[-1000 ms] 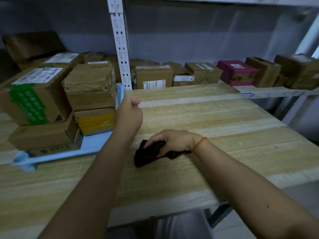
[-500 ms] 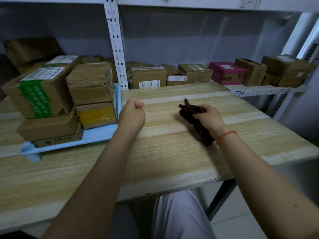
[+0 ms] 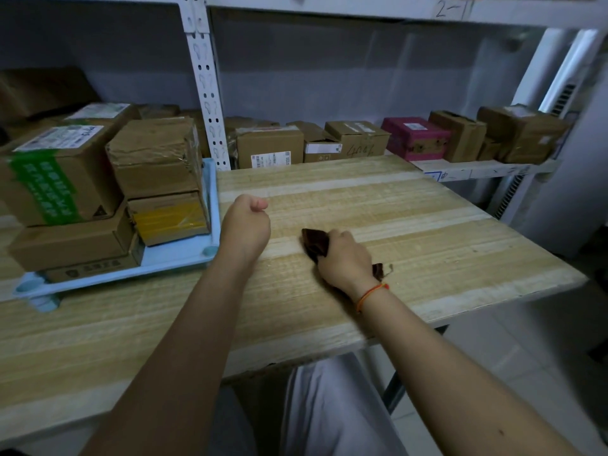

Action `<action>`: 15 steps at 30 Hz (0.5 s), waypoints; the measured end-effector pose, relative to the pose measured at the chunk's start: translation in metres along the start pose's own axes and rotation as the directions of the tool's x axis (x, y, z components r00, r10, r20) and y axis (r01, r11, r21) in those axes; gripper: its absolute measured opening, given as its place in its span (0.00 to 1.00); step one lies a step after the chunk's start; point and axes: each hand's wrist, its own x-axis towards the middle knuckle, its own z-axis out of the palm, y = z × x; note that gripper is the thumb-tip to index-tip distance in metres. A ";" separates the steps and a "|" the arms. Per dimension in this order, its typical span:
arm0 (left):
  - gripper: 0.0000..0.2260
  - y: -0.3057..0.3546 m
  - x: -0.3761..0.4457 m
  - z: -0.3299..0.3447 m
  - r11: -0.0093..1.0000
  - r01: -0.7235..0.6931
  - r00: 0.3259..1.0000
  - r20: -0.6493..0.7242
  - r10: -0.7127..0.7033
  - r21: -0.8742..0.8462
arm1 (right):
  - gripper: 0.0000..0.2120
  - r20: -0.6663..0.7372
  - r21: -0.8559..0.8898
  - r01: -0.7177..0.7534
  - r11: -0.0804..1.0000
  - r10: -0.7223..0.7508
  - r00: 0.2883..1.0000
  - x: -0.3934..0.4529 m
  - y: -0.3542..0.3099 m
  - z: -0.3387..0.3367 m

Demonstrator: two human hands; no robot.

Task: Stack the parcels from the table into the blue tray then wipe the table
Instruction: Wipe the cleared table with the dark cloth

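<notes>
Two hands at work: the right hand [image 3: 343,258] presses a dark cloth [image 3: 316,245] flat on the table [image 3: 444,251]; the left hand [image 3: 245,223] hovers just right of the blue tray [image 3: 171,263].
Right fingers: curled over the cloth and gripping it, with one dark corner poking out ahead of the knuckles and another by the wrist.
Left fingers: closed into a loose fist, holding nothing.
Cloth's lie: its long axis runs from far-left to near-right, under the palm, roughly along the forearm.
Bare wood from the cloth: the widest unwiped-looking stretch lies to the right and toward the far edge; a narrower strip lies left, between the cloth and the tray.
Nearer hand: the right one already has the cloth, so the wiping falls to it; the left looks idle.
Parcels [image 3: 154,156]: stacked in the tray in two layers, none left on the open wood, so the stacking part looks finished.
Shelf boxes [image 3: 269,146]: lined up behind the table, apart from the job.
Change from half a second ago: the cloth and right hand have slid back toward the person and slightly left; the left fist has barely moved.
</notes>
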 end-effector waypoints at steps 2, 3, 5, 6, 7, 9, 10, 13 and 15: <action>0.13 -0.001 -0.001 -0.002 1.000 0.011 1.000 0.005 -0.011 0.011 | 0.22 0.013 -0.013 0.114 0.993 -0.114 0.993 -0.015 -0.021 0.011; 0.13 -0.002 -0.001 -0.003 1.000 0.015 1.000 0.001 -0.015 0.014 | 0.24 0.022 -0.020 0.162 0.987 -0.161 0.987 -0.022 -0.030 0.016; 0.14 -0.003 -0.002 -0.007 0.999 0.027 1.000 -0.006 -0.027 0.030 | 0.27 0.022 -0.020 0.225 0.974 -0.225 0.974 -0.033 -0.043 0.025; 0.14 -0.004 -0.002 -0.010 0.999 0.034 0.999 -0.007 -0.034 0.033 | 0.26 0.021 -0.012 0.252 0.968 -0.252 0.968 -0.035 -0.048 0.028; 0.14 -0.004 -0.002 -0.012 0.999 0.040 0.999 -0.003 -0.040 0.033 | 0.23 0.022 0.011 0.267 0.964 -0.268 0.963 -0.035 -0.050 0.028; 0.13 -0.004 -0.003 -0.019 0.998 0.051 0.999 -0.007 -0.051 0.030 | 0.18 0.042 0.142 0.234 0.962 -0.242 0.969 -0.031 -0.052 0.024; 0.13 -0.004 -0.004 -0.022 0.998 0.054 0.999 -0.009 -0.053 0.028 | 0.15 0.062 0.292 0.155 0.944 -0.180 0.982 -0.028 -0.051 0.019; 0.05 -0.002 -0.008 -0.034 0.999 0.040 0.999 -0.011 -0.040 -0.009 | 0.14 0.172 0.787 -0.133 0.603 -0.007 0.985 -0.022 -0.053 -0.004; 0.09 0.003 -0.011 -0.039 0.998 0.049 0.999 0.006 -0.049 -0.043 | 0.14 0.264 0.919 -0.238 0.315 -0.039 0.964 -0.020 -0.054 -0.020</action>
